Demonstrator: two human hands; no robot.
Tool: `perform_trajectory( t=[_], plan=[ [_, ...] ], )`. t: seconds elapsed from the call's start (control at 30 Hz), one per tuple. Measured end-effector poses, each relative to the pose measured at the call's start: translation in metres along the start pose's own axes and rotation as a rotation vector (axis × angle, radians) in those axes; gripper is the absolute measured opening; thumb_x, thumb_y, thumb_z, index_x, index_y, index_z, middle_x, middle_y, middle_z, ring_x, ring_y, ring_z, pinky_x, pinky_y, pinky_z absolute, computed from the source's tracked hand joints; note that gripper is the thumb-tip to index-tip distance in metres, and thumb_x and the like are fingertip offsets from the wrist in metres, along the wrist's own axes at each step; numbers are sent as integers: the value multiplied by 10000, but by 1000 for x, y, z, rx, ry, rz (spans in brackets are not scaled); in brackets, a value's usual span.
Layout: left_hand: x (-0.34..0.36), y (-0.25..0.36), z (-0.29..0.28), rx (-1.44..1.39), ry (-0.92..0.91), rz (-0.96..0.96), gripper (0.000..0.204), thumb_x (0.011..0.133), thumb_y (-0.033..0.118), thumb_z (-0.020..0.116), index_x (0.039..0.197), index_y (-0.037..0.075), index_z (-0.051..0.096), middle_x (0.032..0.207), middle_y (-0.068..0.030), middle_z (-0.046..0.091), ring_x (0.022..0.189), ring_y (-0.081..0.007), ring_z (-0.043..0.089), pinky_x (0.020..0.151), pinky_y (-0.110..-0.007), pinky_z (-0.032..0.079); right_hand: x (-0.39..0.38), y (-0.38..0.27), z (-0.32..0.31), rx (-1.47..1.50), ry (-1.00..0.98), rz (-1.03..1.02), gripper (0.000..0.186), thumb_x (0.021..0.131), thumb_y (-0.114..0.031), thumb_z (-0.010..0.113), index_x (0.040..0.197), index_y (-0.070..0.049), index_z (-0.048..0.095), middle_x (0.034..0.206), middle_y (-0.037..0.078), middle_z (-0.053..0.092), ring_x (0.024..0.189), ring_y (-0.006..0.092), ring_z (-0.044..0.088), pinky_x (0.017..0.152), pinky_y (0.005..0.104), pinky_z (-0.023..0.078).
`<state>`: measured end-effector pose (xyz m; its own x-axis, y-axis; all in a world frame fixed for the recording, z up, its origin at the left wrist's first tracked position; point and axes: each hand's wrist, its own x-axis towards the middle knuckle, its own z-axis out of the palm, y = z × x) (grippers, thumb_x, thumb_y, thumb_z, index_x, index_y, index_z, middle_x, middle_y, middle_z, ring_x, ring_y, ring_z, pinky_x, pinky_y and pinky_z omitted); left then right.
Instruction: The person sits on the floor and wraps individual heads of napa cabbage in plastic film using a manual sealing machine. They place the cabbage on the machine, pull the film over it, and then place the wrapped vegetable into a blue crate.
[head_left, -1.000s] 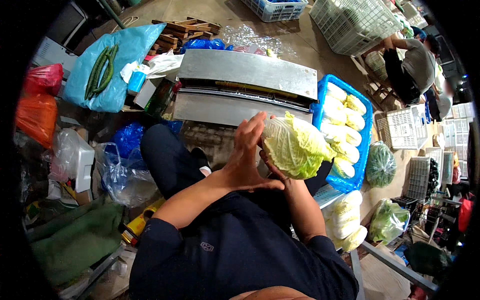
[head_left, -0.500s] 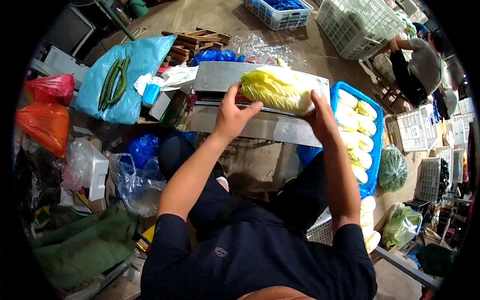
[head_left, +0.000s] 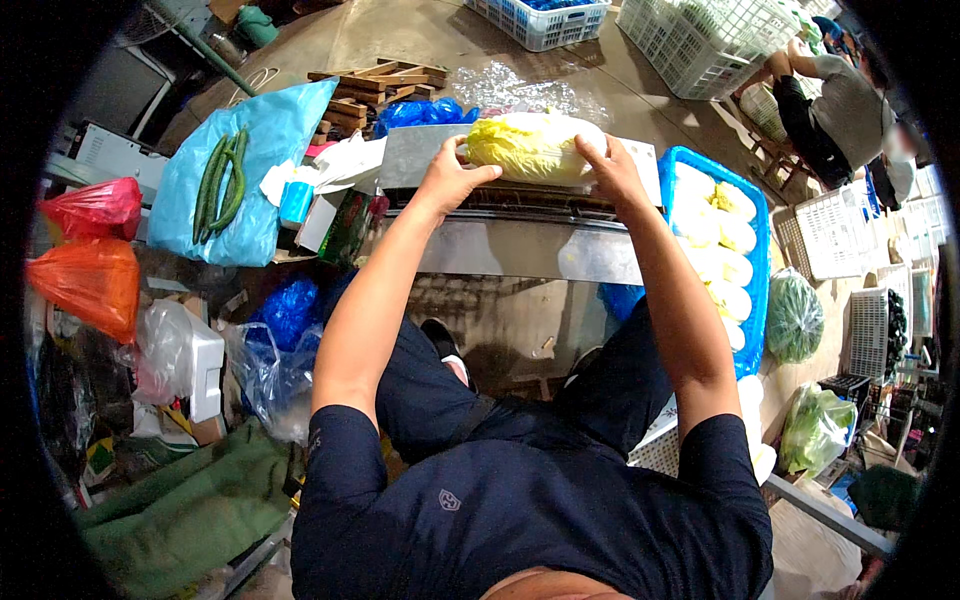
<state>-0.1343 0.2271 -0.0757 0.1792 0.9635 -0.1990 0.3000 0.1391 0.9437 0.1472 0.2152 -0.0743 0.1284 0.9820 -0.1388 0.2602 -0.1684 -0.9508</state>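
A yellow-green napa cabbage (head_left: pixel 535 150) lies lengthwise between my hands, at the far plate of a low metal wrapping station (head_left: pixel 520 250). My left hand (head_left: pixel 448 182) grips its leafy left end, thumb toward me. At the paler right end, my right hand (head_left: pixel 612 175) has its thumb on top and its other fingers partly hidden. Between the far plate and the near metal plate runs a dark gap. Right of the station, a blue crate (head_left: pixel 762 250) holds several more napa cabbages (head_left: pixel 735 236).
Dark green cucumbers (head_left: pixel 222 185) lie on a light-blue plastic sheet (head_left: pixel 270 135) at left. Red (head_left: pixel 95 210) and orange bags (head_left: pixel 90 285) hang beside it. Wooden slats (head_left: pixel 375 85) lie beyond the station. White crates (head_left: pixel 690 45) and a person (head_left: pixel 845 110) are at far right.
Both hands have moved farther from me with the cabbage, which now sits over the far plate. My arms are more stretched out, and the view has shifted slightly.
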Motion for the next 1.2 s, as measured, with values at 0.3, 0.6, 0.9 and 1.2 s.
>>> perform_trajectory(
  t=[0.3, 0.6, 0.9, 1.2],
  plan=[
    [-18, -18, -10, 160, 135, -2, 686, 866, 328, 765, 1408, 12, 488, 1279, -164, 608, 1137, -233, 608, 941, -382, 511, -51, 21, -55, -31, 115, 128, 448, 932, -412, 699, 1114, -6, 641, 950, 75, 687, 757, 134, 661, 592, 283, 492],
    [-46, -22, -29, 43, -136, -326, 541, 1024, 425, 529, 1411, 48, 540, 1345, -100, 625, 865, -186, 706, 673, -299, 523, -67, 39, -74, 115, -252, 461, 534, 990, -495, 590, 1345, -96, 593, 1312, 89, 611, 778, 162, 668, 614, 267, 510],
    [-33, -36, -12, -218, -17, -378, 273, 1015, 244, 572, 1094, 11, 690, 977, -74, 732, 778, -139, 704, 565, -240, 502, -62, 64, -54, 389, -140, 427, 302, 1026, -321, 589, 1106, -51, 697, 988, 27, 704, 634, 94, 580, 554, 231, 454],
    [-169, -19, -60, -348, 8, -152, 280, 1010, 232, 580, 1024, -14, 713, 990, -104, 737, 861, -166, 714, 679, -269, 536, -173, 28, -93, 345, -196, 276, 374, 1019, -359, 570, 1050, -6, 690, 1004, 86, 714, 719, 135, 642, 648, 256, 497]
  ],
)
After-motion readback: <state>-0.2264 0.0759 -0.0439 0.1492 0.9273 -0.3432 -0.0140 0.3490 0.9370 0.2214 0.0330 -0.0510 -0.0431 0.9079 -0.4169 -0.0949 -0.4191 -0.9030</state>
